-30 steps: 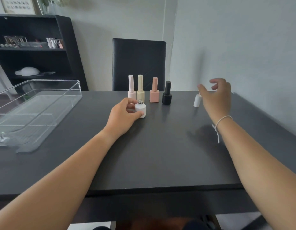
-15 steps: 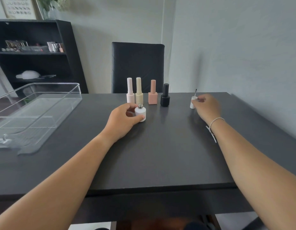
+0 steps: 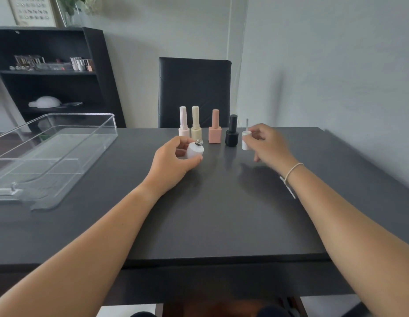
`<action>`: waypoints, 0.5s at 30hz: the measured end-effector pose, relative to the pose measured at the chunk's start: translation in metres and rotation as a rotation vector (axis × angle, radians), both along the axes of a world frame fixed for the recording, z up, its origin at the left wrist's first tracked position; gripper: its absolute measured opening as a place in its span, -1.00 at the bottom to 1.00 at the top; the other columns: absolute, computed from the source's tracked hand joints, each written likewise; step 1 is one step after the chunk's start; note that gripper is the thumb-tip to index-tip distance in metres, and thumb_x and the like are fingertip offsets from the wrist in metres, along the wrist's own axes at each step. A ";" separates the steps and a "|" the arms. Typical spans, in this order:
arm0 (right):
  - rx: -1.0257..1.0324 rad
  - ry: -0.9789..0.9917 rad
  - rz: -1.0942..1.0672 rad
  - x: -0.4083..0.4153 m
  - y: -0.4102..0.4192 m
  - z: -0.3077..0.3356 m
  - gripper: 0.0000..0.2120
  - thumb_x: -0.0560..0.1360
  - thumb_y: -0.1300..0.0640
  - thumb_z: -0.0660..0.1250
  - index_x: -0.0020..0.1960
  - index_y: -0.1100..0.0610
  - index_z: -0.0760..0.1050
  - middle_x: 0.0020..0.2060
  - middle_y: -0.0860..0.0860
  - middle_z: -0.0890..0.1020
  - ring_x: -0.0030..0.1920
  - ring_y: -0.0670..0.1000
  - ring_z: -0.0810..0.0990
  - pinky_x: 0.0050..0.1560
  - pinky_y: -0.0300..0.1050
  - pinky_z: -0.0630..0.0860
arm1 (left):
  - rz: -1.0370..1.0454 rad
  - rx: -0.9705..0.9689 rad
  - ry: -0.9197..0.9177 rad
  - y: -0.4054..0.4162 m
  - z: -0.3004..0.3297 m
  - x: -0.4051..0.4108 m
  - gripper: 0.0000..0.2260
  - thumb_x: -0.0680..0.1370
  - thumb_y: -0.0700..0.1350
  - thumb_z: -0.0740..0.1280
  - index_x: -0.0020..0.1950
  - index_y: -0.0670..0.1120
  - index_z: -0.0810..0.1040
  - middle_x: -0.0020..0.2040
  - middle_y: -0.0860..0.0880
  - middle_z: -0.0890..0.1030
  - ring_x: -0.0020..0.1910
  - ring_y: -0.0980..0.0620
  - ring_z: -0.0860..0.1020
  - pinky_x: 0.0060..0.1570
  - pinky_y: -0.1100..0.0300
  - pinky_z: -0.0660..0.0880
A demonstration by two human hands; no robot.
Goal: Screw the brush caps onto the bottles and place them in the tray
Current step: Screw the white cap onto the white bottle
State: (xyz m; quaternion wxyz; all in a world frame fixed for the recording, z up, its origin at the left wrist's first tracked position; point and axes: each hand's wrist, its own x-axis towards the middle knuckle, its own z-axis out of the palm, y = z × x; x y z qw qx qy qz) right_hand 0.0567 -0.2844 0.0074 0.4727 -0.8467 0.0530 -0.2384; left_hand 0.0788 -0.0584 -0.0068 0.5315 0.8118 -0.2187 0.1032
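My left hand (image 3: 173, 163) grips a small white bottle (image 3: 194, 151) with an open silver neck, tilted slightly just above the dark table (image 3: 222, 213). My right hand (image 3: 267, 147) pinches a white brush cap (image 3: 245, 139) with its brush pointing up, to the right of the bottle. Behind them stand capped bottles in a row: pale pink (image 3: 183, 122), cream (image 3: 195, 122), peach (image 3: 215, 128) and black (image 3: 232, 131). A clear plastic tray (image 3: 61, 143) sits at the left of the table.
A black chair (image 3: 194, 90) stands behind the table's far edge. A black shelf unit (image 3: 50, 72) with small items is at the back left. A grey wall runs along the table's right side.
My right hand closed on the white brush cap, lifted it and carried it left toward the bottle. My left hand raised and tilted the white bottle slightly.
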 end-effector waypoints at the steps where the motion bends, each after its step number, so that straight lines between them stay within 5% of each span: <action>1: -0.009 -0.010 0.074 -0.002 0.007 0.003 -0.96 0.48 0.06 0.28 -0.07 -0.02 0.48 -0.17 -0.09 0.58 -0.50 -0.26 0.48 -0.50 -0.42 0.37 | 0.003 -0.004 -0.015 0.000 0.000 -0.001 -0.74 0.39 -0.12 0.45 -0.05 0.16 0.46 -0.06 0.15 0.55 -0.09 0.17 0.52 -0.15 0.46 0.40; 5: -0.003 -0.033 0.334 -0.013 0.026 0.009 -0.83 0.54 0.19 0.22 0.04 0.08 0.57 -0.44 -0.39 0.55 -0.46 -0.41 0.45 -0.44 -0.56 0.31 | 0.026 0.002 -0.071 0.000 0.001 -0.002 -0.75 0.39 -0.15 0.46 -0.04 0.09 0.48 -0.01 0.07 0.55 -0.10 0.20 0.49 -0.14 0.51 0.40; 8: -0.005 -0.041 0.397 -0.015 0.028 0.010 -0.79 0.53 0.29 0.20 0.11 0.24 0.55 -0.53 -0.43 0.49 -0.47 -0.43 0.44 -0.44 -0.59 0.30 | 0.026 0.023 -0.097 -0.001 0.000 -0.001 -0.73 0.38 -0.16 0.46 0.00 0.03 0.49 0.01 0.03 0.53 -0.11 0.20 0.48 -0.17 0.59 0.36; 15: -0.070 -0.078 0.425 -0.017 0.033 0.011 -0.78 0.51 0.28 0.23 0.01 0.06 0.58 -0.10 -0.15 0.58 -0.26 -0.42 0.48 -0.24 -0.58 0.33 | 0.007 0.052 -0.132 -0.001 0.000 -0.002 -0.74 0.37 -0.18 0.47 0.00 0.00 0.52 0.02 0.02 0.52 -0.09 0.21 0.48 -0.17 0.61 0.33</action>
